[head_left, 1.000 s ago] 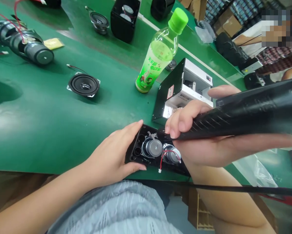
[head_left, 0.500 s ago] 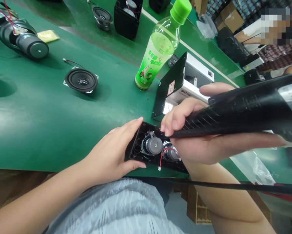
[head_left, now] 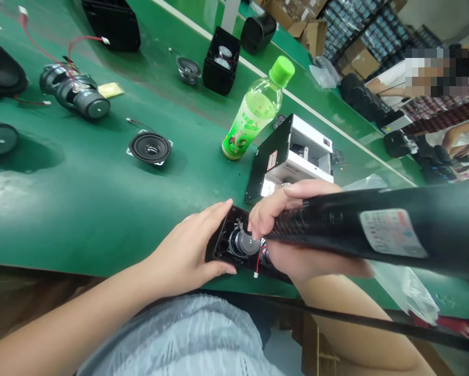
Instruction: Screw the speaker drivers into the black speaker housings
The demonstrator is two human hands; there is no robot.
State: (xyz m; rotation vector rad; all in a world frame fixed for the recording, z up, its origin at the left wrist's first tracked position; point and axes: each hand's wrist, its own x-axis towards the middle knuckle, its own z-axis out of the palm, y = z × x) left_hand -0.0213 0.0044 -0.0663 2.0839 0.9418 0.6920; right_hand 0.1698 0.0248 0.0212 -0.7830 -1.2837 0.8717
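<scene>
Head view: We looked down from the worker's head camera at a green workbench (head_left: 81, 209). This was our only view.

Left hand: The left hand (head_left: 183, 256) gripped a black speaker panel (head_left: 222, 245), fingers closed over its far edge and thumb along its near edge. The panel sat at the bench's near edge.

Right hand: The right hand (head_left: 297, 259) was closed firmly around a black tubular housing (head_left: 375, 222) bearing a white label (head_left: 393, 232). Its slotted end lay over the panel.

Progress: We judged the panel partly fitted. A round speaker driver (head_left: 247, 243) sat in it, with a second partly hidden by the right hand. A red-and-white lead (head_left: 259, 261) ended in a white plug (head_left: 255, 274), apparently unconnected. The panel and housing appeared unjoined.

Bench: Beyond stood a green-capped drink bottle (head_left: 256, 112), an open speaker box (head_left: 289, 156) and a loose speaker (head_left: 150, 148).
</scene>
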